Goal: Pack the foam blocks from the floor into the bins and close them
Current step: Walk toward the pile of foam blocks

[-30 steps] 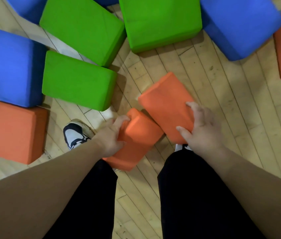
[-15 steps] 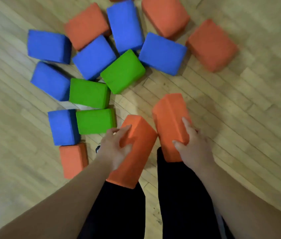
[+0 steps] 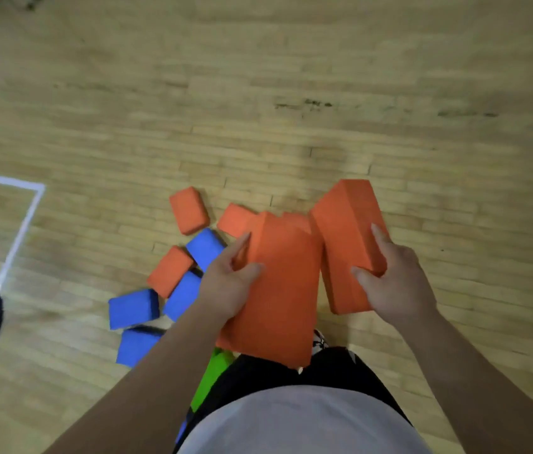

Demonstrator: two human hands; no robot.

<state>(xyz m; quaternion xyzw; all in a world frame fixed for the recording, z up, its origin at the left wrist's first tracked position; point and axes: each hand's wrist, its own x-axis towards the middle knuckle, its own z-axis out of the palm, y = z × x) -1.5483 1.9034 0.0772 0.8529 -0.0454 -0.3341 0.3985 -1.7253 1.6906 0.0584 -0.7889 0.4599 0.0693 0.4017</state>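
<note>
blocks (image 3: 134, 308) crowd left, floor (image 3: 291, 77) open ahead

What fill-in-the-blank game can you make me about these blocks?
1. The left hand and right hand each hold one ___ foam block.
2. The taped line on the floor is ___.
3. One ___ block peeks out beside the left arm.
Missing words: orange, white, green.

Straightened up, hoisting left orange block (image 3: 278, 290) in left hand (image 3: 229, 286) and right orange block (image 3: 347, 244) in right hand (image 3: 396, 286) well clear of the floor (image 3: 291, 93), drawn side by side. Left the loose blocks (image 3: 134, 308) far below, outside the left hand
</note>
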